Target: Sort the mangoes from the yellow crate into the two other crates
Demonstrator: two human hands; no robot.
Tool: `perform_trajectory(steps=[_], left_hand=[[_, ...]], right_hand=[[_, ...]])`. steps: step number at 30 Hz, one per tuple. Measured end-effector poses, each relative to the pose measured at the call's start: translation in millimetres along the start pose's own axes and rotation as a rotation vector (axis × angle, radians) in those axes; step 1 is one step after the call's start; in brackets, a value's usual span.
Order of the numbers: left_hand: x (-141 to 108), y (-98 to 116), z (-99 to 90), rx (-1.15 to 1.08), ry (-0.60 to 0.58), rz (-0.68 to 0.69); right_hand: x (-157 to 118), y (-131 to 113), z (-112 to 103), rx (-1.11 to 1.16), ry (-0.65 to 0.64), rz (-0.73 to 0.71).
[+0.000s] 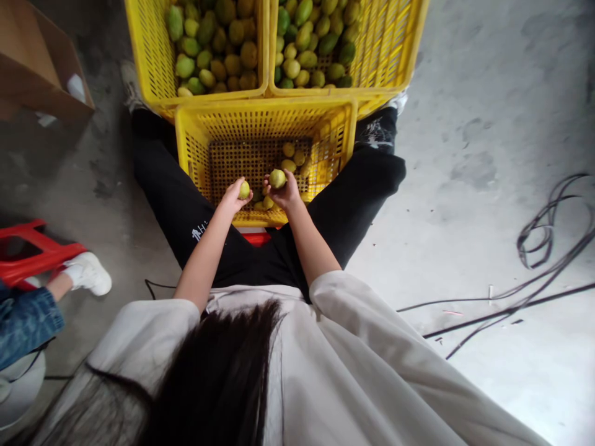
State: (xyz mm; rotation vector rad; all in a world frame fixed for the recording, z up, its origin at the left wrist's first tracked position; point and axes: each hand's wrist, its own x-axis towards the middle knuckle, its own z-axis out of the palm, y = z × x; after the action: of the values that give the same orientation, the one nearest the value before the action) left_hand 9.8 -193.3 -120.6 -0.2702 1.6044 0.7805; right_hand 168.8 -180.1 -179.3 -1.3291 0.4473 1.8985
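Observation:
My left hand [236, 197] is closed around a yellow-green lemon [244, 190], over the near part of a yellow plastic crate [182, 145] between my legs. Close beside it, my right hand [289, 193] grips a second, greener lemon [277, 179], with the fingers curled under it. The two hands are a little apart. Inside this crate several loose lemons [289, 165] lie along the right side, and a few more [268, 202] rest at the near wall below my right hand. The dark perforated bottom [242, 158] of the crate shows on the left.
Two larger yellow crates [139, 56] [395, 49] stand beyond, holding many green and yellow lemons [232, 62]. A cardboard box [41, 62] is at upper left. A person's shoe [90, 272] rests by a red stool [41, 251]. Black cables [534, 241] lie on the right floor.

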Motion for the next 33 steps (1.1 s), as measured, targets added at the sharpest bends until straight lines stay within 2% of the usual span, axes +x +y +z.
perform_trajectory(steps=[2, 8, 12, 18, 21, 27, 33], left_hand=[[3.7, 1.8, 0.4, -0.027, 0.021, -0.014], [7.0, 3.1, -1.0, -0.042, -0.073, 0.048], [9.8, -3.8, -3.3, -0.027, -0.08, 0.154], [15.8, -6.4, -4.8, -0.033, -0.089, 0.178], [14.2, -3.4, -4.3, -0.07, -0.07, 0.157], [11.4, 2.1, -6.3, -0.089, -0.108, 0.006], [9.6, 2.6, -4.6, -0.116, -0.093, -0.014]], right_hand=[[-1.2, -1.1, 0.6, 0.021, 0.014, 0.013], [-11.7, 1.5, 3.9, -0.032, -0.013, -0.169], [-14.0, 2.8, 8.7, 0.007, 0.032, -0.154], [1.6, 3.7, 4.1, 0.068, 0.055, -0.178], [7.2, 5.5, 0.1, 0.077, 0.022, -0.186], [3.2, 2.0, -2.7, 0.002, -0.009, -0.162], [-2.1, 2.4, -0.7, -0.009, -0.006, -0.188]])
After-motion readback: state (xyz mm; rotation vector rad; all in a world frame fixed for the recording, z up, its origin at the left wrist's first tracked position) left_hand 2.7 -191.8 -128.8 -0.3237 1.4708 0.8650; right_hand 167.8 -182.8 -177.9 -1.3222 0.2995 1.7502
